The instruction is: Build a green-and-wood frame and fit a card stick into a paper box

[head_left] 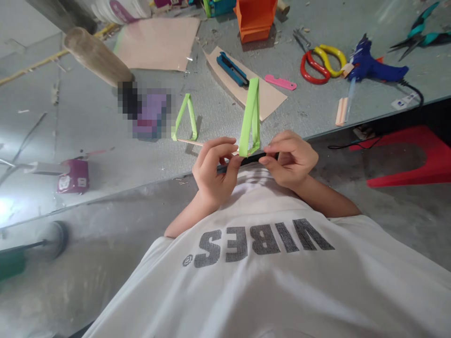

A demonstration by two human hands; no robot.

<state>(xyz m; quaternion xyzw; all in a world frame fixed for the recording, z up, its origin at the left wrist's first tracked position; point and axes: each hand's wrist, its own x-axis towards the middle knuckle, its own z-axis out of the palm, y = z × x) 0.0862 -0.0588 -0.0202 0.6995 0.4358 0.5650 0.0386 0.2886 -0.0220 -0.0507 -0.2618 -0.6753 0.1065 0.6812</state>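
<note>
My left hand point(215, 168) is closed, thumb and fingers pinched at the lower corner of a bright green triangular frame point(251, 117) made of folded strips. My right hand point(291, 157) is closed too, its fingertips pinched by the frame's other lower corner. The frame stands upright between my hands. From my left fingers a thin wooden stick point(189, 142) runs left to a second green triangle point(190, 115), which stands upright over the table's near edge. A dark strip shows between my fingertips; what it is I cannot tell.
On the grey table point(211, 84) lie a blue cutter point(232, 69) on cardboard, a pink blade holder point(281, 82), scissors point(314, 69), a blue glue gun point(378, 65) and pliers point(419, 40). An orange paper box point(254, 21) stands behind. At left, a person's arm point(98, 56) reaches over. A red stool point(419, 155) is right.
</note>
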